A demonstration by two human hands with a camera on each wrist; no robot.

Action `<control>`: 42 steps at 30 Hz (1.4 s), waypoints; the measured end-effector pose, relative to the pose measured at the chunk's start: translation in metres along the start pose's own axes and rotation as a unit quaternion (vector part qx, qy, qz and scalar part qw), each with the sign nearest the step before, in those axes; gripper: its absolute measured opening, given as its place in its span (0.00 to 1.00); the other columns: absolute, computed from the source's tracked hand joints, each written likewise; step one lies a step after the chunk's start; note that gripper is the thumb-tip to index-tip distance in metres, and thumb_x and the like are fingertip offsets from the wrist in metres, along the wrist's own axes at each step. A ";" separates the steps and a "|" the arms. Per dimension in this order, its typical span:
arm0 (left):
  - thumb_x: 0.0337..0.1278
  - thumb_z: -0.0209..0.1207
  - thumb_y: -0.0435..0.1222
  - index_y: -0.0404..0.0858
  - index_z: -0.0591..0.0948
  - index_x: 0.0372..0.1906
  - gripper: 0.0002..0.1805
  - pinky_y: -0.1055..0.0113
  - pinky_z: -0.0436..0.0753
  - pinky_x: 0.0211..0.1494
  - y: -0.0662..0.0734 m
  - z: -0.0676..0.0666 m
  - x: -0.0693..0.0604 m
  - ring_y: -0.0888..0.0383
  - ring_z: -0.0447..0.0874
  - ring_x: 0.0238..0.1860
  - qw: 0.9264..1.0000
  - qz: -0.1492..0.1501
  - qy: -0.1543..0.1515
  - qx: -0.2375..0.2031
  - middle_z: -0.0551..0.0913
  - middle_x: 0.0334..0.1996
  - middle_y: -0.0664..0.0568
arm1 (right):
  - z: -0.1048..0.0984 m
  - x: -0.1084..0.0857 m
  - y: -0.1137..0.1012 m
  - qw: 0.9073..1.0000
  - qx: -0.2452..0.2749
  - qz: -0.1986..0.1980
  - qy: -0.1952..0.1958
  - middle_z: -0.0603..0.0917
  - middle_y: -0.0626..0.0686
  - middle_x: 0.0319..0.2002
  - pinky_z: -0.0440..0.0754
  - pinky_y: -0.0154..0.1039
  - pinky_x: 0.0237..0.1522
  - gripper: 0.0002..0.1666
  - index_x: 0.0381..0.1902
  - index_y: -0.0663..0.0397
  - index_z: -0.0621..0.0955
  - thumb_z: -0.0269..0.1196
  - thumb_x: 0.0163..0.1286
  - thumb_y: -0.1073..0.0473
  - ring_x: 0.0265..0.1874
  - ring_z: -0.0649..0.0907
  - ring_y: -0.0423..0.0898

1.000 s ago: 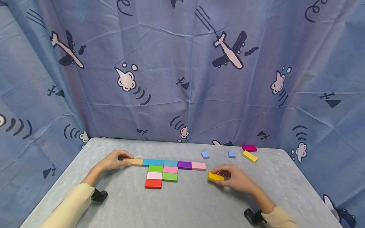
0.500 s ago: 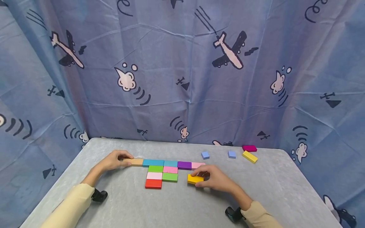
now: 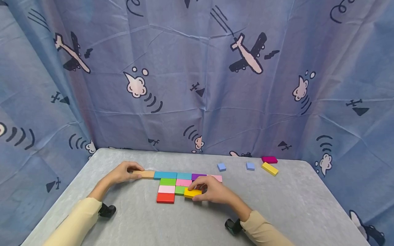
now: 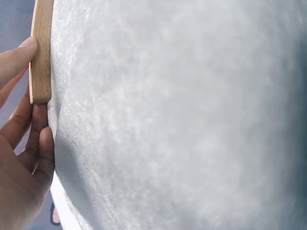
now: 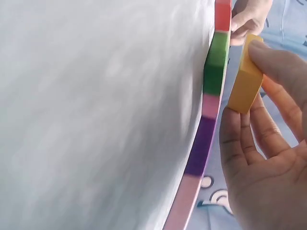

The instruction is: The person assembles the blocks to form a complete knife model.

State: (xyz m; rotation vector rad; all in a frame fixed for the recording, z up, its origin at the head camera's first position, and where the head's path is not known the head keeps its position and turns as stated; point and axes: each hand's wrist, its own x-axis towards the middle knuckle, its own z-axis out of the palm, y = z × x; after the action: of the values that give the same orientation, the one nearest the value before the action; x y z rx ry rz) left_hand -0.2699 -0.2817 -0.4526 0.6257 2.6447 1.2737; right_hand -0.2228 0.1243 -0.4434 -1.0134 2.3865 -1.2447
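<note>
My left hand (image 3: 123, 173) pinches the end of a natural wooden block (image 3: 149, 175) at the left end of a row of flat coloured blocks. In the left wrist view the thumb (image 4: 21, 56) presses the side of that block. With thumb and fingers my right hand (image 3: 214, 191) grips a yellow block (image 3: 191, 193), held raised in the right wrist view, apart from the blocks below. It covers part of a green block (image 3: 180, 190) in the head view. Next to that lie a red block (image 3: 165, 198) and a pale pink block (image 3: 167, 189).
The row continues with blue blocks (image 3: 165, 175), a purple block (image 3: 198, 176) and a pink block (image 3: 217, 178). Two small light-blue blocks (image 3: 221, 167), a magenta block (image 3: 269, 160) and another yellow block (image 3: 270, 168) lie farther back on the grey table (image 3: 138, 222). A patterned curtain (image 3: 172, 130) hangs behind.
My right hand has carried the yellow block leftward, from right of the row to over the green block. The left hand has stayed on the wooden block.
</note>
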 end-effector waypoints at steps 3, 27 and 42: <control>0.59 0.71 0.30 0.32 0.87 0.46 0.11 0.63 0.77 0.44 -0.001 0.000 0.000 0.51 0.80 0.42 1.000 -0.001 0.001 -0.001 0.86 0.42 0.46 | 0.005 0.007 -0.004 1.000 -0.008 -0.008 -0.012 0.85 0.42 0.42 0.80 0.39 0.47 0.16 0.47 0.51 0.88 0.77 0.60 0.62 0.40 0.80 0.42; 0.59 0.71 0.30 0.32 0.87 0.46 0.11 0.63 0.77 0.46 0.000 0.000 0.000 0.51 0.80 0.43 1.000 0.001 0.002 0.002 0.87 0.43 0.47 | 0.020 0.024 -0.017 0.998 -0.052 -0.003 -0.040 0.84 0.42 0.42 0.78 0.35 0.46 0.15 0.43 0.52 0.89 0.79 0.57 0.64 0.40 0.79 0.41; 0.59 0.71 0.31 0.33 0.88 0.45 0.10 0.62 0.77 0.46 -0.002 0.001 0.000 0.52 0.80 0.42 1.000 -0.004 0.007 0.008 0.87 0.42 0.48 | 0.012 0.016 -0.005 0.999 -0.026 0.011 -0.033 0.85 0.45 0.41 0.80 0.38 0.45 0.19 0.45 0.54 0.88 0.79 0.56 0.65 0.39 0.81 0.45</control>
State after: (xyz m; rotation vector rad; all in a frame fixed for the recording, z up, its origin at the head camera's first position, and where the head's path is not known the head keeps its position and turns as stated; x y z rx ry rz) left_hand -0.2704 -0.2818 -0.4548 0.6101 2.6690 1.2609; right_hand -0.2263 0.1040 -0.4450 -1.0246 2.3846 -1.1295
